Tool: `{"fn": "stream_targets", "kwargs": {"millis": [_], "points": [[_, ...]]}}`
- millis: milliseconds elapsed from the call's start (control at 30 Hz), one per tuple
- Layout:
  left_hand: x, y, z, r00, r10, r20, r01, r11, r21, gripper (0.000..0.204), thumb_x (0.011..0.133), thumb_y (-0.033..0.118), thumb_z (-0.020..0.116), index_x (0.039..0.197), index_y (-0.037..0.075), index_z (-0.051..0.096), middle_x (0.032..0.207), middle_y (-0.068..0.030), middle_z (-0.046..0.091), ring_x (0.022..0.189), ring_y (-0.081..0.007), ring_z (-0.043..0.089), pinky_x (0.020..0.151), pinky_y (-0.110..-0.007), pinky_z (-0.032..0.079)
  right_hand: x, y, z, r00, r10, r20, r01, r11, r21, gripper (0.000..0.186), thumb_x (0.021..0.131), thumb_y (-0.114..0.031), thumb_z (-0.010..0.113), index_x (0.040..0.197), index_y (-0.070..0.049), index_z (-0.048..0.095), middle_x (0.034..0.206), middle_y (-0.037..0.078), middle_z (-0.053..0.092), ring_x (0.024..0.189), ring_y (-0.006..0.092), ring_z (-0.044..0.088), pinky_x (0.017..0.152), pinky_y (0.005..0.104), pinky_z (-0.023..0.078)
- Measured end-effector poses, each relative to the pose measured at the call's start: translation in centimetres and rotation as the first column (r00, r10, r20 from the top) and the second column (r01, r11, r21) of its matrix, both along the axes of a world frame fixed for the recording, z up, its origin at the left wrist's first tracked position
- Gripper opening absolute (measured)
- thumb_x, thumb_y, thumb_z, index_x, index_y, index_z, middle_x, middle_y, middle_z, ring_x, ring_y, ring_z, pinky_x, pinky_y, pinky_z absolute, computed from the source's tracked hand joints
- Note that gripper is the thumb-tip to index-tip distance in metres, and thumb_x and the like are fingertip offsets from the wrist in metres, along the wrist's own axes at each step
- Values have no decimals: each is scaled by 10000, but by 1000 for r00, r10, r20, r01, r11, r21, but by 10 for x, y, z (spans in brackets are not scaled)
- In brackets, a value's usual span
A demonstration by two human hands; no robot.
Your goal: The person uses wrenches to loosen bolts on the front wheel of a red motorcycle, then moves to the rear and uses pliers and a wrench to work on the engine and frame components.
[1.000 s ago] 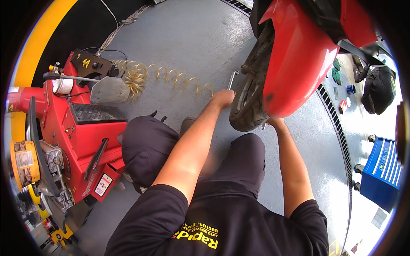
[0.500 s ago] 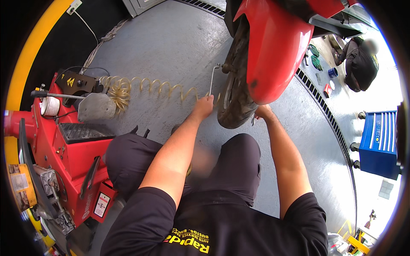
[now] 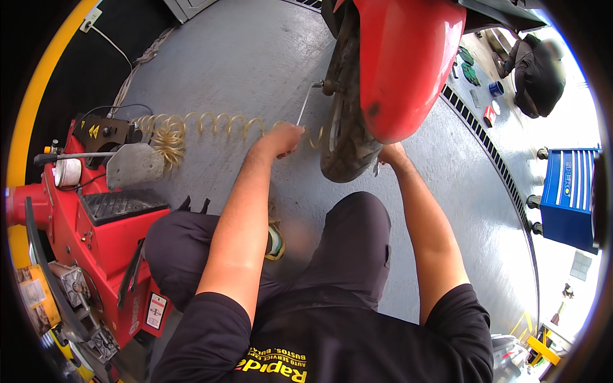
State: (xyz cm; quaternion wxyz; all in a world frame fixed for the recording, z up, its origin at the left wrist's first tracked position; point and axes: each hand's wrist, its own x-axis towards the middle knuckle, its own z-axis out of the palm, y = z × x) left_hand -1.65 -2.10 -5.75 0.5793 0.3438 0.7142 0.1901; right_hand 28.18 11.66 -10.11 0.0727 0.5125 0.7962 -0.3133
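Note:
My left hand (image 3: 285, 138) is closed round the handle of a long metal wrench (image 3: 305, 101), whose upper end meets the axle fitting (image 3: 330, 86) on the left side of a motorbike wheel (image 3: 338, 153). The wheel's tyre stands under a red fender (image 3: 408, 64). At the tyre's lower right, my right hand (image 3: 391, 153) grips a metal tool (image 3: 377, 167), partly hidden by the fender and tyre, so its head cannot be made out. A coiled yellowish air hose (image 3: 217, 124) runs along the floor beyond my left hand.
A red workshop machine (image 3: 108, 249) stands close on my left. A floor grate (image 3: 472, 124) curves past the bike. At the right are a blue tool chest (image 3: 562, 198), a crouching person (image 3: 533, 80), a blue can (image 3: 495, 89) and green items (image 3: 470, 70) on the floor.
My left hand has swung the wrench handle a little leftward from the wheel. The bike appears higher and farther left as the view has shifted. My right hand keeps hold at the tyre.

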Motion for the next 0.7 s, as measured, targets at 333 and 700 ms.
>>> {"fn": "stream_targets", "kwargs": {"millis": [333,700], "points": [[12,-3,-6,991,-57,-120,63,997,49,454,970,279,379,753,-82,548,607,-157,573,458,-273,560,461,-422,478,-10,19,-72,999,-42,-5,42,997,65,332,854,-84,401,1156,53,425,1079,324,610,1013,456,612,865,507,483],[18,65,164,830,-240,-503,226,970,-90,390,890,289,486,668,-9,606,580,-85,577,477,-199,510,443,-354,372,-6,32,-105,875,-280,-396,411,862,298,289,958,-197,293,1126,-29,457,1077,299,610,999,477,591,873,546,452]]}}
